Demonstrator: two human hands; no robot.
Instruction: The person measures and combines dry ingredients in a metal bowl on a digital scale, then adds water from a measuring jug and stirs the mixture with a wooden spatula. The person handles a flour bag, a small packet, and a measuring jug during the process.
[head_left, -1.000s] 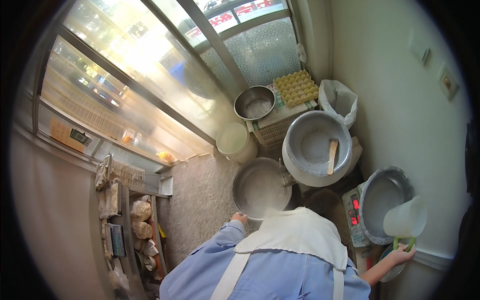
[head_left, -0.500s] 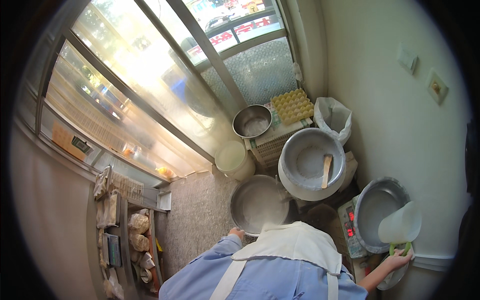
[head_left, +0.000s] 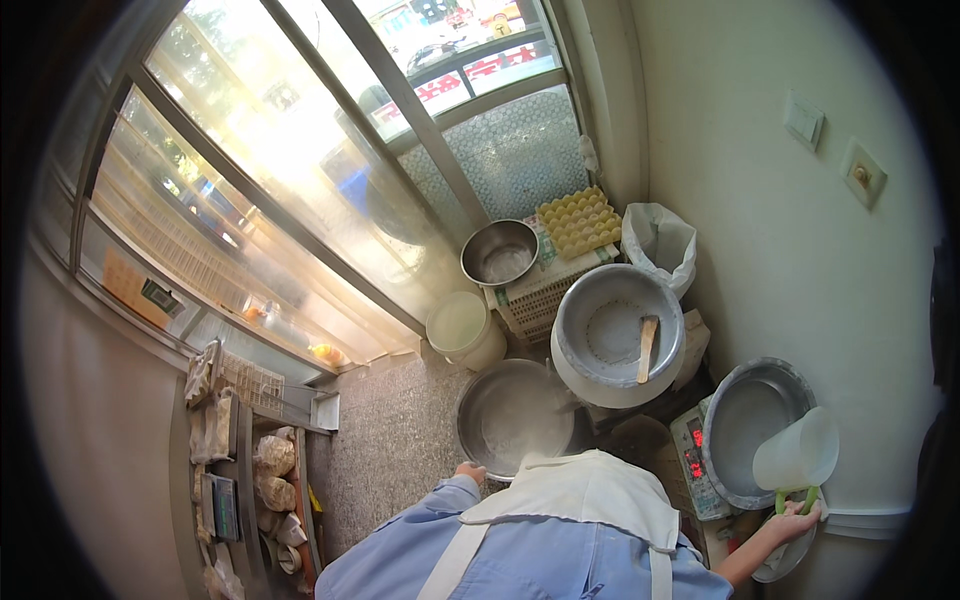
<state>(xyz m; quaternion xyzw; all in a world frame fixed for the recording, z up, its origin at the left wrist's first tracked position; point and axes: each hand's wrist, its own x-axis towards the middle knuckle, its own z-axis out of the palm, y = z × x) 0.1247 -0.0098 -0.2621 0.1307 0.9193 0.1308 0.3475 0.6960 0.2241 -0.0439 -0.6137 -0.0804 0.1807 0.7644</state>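
My right hand [head_left: 792,524] grips a translucent plastic measuring jug [head_left: 797,448] by its green handle. The jug is tilted over a grey metal basin [head_left: 728,440]; whether anything flows out cannot be made out. Beneath the basin is a scale with a lit red display [head_left: 694,455]. My left hand [head_left: 471,470] is closed at the near left rim of a large round metal bowl [head_left: 510,405] holding something pale. Its fingertips are partly hidden at the rim. A white apron over my blue sleeves covers the bowl's near edge.
A second grey basin [head_left: 612,320] with a wooden spatula [head_left: 647,350] rests on a white tub. Behind stand a small steel bowl [head_left: 500,255], yellow egg trays [head_left: 580,222], a white bag [head_left: 660,240] and a white bucket [head_left: 465,330]. A packed shelf [head_left: 245,470] lines the left.
The view has shifted slightly. Both hands keep their places, the right with the jug tilted over the basin, the left at the bowl's rim.
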